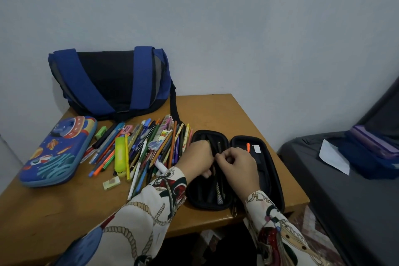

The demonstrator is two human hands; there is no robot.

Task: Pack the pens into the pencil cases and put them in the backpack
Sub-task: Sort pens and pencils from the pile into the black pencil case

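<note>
Now both hands' fingers (218, 156) over open black case (267, 157), pens (138, 149) left

A home bedroom: a small wooden bench (226, 110) stands in a plain wall corner, with a dark-sheeted bed (345, 190) just to its right.

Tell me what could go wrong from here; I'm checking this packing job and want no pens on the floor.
The open black case lies at the table's front right corner, so a nudge from either hand could tip it off. The pile of pens is loose, and the left sleeve lies across its near end and may sweep some away. Both hands, left and right, crowd the case's middle, which may snag the pens already inside.
</note>
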